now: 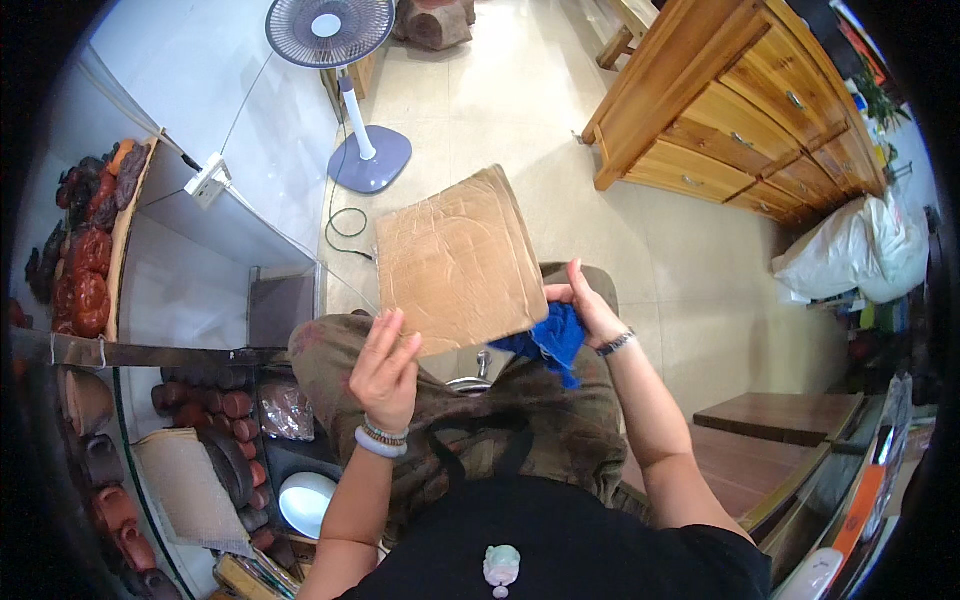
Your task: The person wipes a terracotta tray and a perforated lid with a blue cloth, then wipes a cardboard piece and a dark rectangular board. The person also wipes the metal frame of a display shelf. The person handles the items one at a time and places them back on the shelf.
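Observation:
A creased sheet of brown cardboard (461, 262) is held up above my knees, tilted, between both hands. At its lower left corner, the fingers of my left hand (386, 371) grip the edge. My right hand (592, 311) holds the right edge, its thumb raised and its fingers partly hidden behind the board. A crumpled blue cloth (555, 345) hangs from under that same hand, partly covered by the cardboard. Between my legs, below the board, part of a shiny metal object (472, 384) shows; its kind is unclear.
A pedestal fan (360, 142) stands ahead on the left, its cord on the tiled floor. On the left, shelves hold reddish-brown clay pots (120, 510) and a white bowl (307, 501). A wooden drawer chest (742, 127) and a white plastic bag (855, 251) are to the right.

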The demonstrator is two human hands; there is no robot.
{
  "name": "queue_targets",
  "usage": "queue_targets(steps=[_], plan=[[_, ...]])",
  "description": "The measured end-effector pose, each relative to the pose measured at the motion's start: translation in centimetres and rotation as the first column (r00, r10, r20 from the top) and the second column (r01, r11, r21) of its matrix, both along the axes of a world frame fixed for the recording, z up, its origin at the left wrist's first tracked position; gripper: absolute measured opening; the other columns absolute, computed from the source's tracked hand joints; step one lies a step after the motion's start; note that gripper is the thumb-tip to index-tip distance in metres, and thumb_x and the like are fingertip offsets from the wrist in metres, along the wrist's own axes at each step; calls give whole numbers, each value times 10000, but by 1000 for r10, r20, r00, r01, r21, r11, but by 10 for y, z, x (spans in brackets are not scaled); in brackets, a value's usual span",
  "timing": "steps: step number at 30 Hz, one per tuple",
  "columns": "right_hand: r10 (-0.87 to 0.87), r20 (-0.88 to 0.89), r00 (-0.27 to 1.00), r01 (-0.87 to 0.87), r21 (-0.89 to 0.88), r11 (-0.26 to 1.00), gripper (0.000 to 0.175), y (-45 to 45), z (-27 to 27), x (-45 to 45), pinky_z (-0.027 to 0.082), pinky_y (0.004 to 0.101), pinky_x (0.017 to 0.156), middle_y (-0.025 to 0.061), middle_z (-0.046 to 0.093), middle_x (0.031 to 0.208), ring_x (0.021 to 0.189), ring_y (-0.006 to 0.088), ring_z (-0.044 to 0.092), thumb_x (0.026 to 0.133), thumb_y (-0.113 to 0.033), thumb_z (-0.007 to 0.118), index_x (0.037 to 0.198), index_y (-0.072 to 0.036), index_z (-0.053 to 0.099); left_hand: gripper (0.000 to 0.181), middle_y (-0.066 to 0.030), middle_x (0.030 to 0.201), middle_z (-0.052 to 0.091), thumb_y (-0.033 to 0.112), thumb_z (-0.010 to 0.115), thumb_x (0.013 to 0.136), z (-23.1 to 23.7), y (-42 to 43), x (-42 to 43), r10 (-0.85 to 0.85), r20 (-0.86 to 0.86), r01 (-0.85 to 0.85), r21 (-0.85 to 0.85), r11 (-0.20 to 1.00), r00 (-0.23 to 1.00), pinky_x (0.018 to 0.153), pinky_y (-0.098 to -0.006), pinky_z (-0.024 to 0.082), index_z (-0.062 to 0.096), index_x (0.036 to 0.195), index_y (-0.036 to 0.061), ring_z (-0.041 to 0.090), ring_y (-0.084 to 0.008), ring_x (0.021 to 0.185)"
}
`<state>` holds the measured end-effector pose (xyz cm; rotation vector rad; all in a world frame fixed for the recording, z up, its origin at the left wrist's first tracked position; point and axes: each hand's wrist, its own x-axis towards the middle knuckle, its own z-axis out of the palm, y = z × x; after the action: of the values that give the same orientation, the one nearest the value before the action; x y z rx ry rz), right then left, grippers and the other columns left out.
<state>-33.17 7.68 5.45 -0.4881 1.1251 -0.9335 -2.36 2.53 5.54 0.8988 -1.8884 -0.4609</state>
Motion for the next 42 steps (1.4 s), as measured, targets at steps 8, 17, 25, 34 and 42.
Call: queue_targets(steps=[8, 17, 25, 34, 42], plan=[[251, -245, 937, -244, 57, 968, 359, -57, -105, -28, 458, 287, 946, 39, 678, 1116, 1002, 109, 602, 881, -178, 679, 1191, -3, 639, 343, -219, 1301, 559, 12, 658, 755, -105, -65, -9, -281, 415, 247, 137, 959, 865, 1058, -466, 408, 701, 1078, 115, 525, -361, 1225], [-180, -293, 939, 306, 475, 825, 94, -95, -304, -24, 535, 326, 680, 43, 686, 870, 737, 153, 635, 897, -129, 682, 948, -54, 657, 628, -262, 1326, 515, 218, 608, 897, -307, -209, -33, -152, 581, -463, 759, 458, 800, 1002, -471, 420, 363, 1432, 1, 507, -414, 1203], [-448, -65, 892, 388, 617, 684, 242, -119, -396, -12, 521, 382, 773, 92, 650, 1016, 876, 213, 621, 949, -189, 617, 1129, -36, 567, 375, -247, 1155, 607, 243, 694, 849, -369, -260, -53, 84, 630, -624, 726, 290, 772, 902, -462, 475, 641, 1144, 17, 590, -390, 1060], [-453, -131, 882, 456, 487, 745, 156, -162, -397, 7, 532, 316, 712, 48, 674, 925, 779, 151, 632, 913, -134, 646, 1040, -45, 635, 248, -191, 932, 605, 183, 737, 785, -368, -251, -52, 154, 730, -671, 497, 550, 666, 762, -468, 500, 706, 989, 47, 620, -382, 868], [-284, -265, 922, 375, 418, 827, 168, -162, -405, 9, 499, 268, 682, 27, 676, 884, 745, 110, 609, 887, -159, 682, 1004, -39, 662, 195, -133, 883, 611, 154, 728, 765, -365, -245, -55, 222, 703, -676, 470, 568, 676, 735, -424, 508, 684, 907, 27, 628, -322, 824]])
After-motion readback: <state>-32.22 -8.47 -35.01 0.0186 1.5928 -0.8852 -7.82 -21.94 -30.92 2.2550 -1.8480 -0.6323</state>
